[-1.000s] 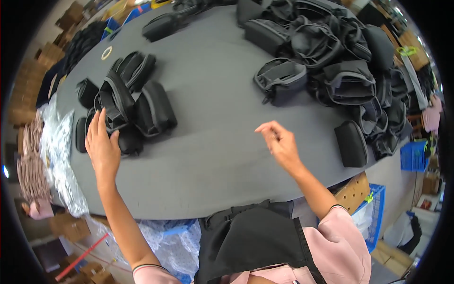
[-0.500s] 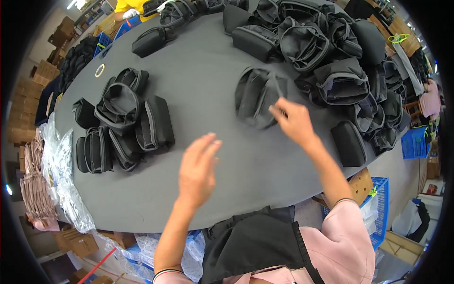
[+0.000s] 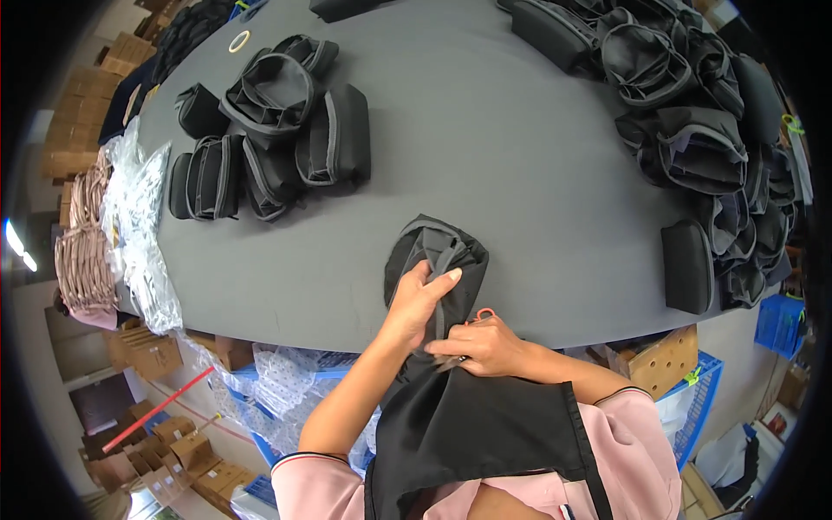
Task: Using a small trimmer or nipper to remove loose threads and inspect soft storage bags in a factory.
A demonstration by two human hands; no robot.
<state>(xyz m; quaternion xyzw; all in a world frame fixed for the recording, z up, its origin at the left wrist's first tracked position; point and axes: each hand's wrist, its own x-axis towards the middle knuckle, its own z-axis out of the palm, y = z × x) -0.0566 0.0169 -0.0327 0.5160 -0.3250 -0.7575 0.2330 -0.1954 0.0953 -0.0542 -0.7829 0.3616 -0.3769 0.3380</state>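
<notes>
The left hand [image 3: 416, 305] is gripping a black pouch [image 3: 436, 264], fingers curled over its edge, thumb pressing its front; the pouch is lying at the near edge of the grey tabletop [image 3: 485, 147]; the right hand [image 3: 482, 344] is closing around small scissors [image 3: 479, 317] with orange handles, just beside the pouch's lower end; a stack of pouches [image 3: 269, 139] is sitting far left; a larger pile [image 3: 693, 113] is crowding the right side; plastic bags [image 3: 139, 225] are hanging off the left edge.

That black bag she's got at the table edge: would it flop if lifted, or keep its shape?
The black pouch probably sags somewhat: its fabric already creases under the left hand. It looks light, since the fingers pin it easily. It seems unlikely to roll, lying flat on the grey table.
</notes>
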